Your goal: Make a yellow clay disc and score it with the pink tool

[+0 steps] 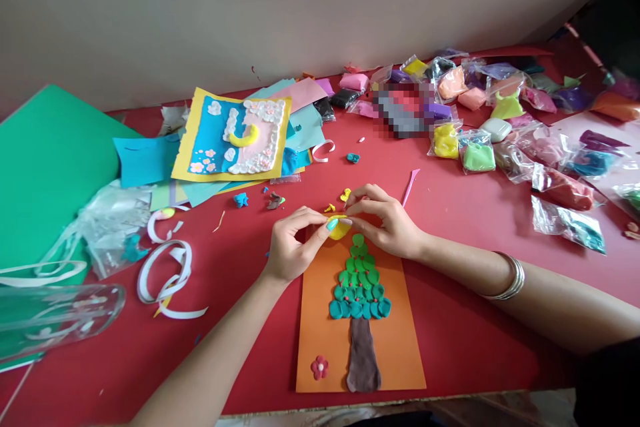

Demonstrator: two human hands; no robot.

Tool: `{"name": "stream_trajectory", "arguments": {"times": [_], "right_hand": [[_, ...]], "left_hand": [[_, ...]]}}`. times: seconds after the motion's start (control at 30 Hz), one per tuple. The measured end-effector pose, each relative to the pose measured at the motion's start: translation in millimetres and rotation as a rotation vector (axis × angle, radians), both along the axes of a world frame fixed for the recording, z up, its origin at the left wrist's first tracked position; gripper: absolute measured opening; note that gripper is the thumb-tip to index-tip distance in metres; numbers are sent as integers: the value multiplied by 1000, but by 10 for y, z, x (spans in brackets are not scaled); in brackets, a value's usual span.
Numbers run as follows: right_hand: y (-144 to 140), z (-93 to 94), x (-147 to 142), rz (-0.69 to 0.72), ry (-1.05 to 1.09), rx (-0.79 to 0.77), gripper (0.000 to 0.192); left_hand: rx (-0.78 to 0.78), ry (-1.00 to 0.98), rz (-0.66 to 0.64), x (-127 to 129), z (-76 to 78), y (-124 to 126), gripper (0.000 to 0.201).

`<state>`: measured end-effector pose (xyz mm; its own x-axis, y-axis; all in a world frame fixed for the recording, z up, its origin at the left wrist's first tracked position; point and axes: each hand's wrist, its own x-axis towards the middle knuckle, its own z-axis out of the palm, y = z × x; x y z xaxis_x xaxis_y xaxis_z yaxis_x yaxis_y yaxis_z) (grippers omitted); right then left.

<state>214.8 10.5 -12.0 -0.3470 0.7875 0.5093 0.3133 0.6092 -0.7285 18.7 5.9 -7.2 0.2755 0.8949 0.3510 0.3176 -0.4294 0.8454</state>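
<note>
The yellow clay piece (pixel 340 227) sits at the top edge of the orange card (pixel 320 340), directly above the tip of the clay tree (pixel 360 293). Its shape is largely hidden by fingers, so its long axis cannot be told. The left hand (pixel 290 250) pinches it from the left between thumb and forefinger; the right hand (pixel 385 217) presses its bunched fingertips on it from above and the right.

The orange card lies with its long axis running toward the person. The tree on it follows that axis — one brown trunk at the near end, green and teal leaf discs stacked to a point aimed away from the person. One pink clay flower (pixel 319 367) sits at the card's near left corner.

No writing or brand is readable anywhere; a patch beyond the card is blurred out.

Just beyond the card's far right corner lies one pink modelling tool (pixel 410 188). Far left of the card rests one blue-and-yellow clay picture (pixel 235 137) on loose coloured sheets. Left of the card curl white paper strips (pixel 167 273). Far right of the card — many clay bags (pixel 500 120), too heaped to count. Two bangles (pixel 511 277) ring the right wrist.
</note>
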Motion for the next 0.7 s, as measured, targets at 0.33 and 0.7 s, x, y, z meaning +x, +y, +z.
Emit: {"name": "stream_trajectory", "arguments": {"times": [0.33,0.7], "right_hand": [[-15,25,5,-56,31,-89,22],[-68,84,-16,-39,-47,-328,29]], "left_hand": [[282,115,97,-3,-50,34,6],[779,343,438,-156,37,153,11]]}}
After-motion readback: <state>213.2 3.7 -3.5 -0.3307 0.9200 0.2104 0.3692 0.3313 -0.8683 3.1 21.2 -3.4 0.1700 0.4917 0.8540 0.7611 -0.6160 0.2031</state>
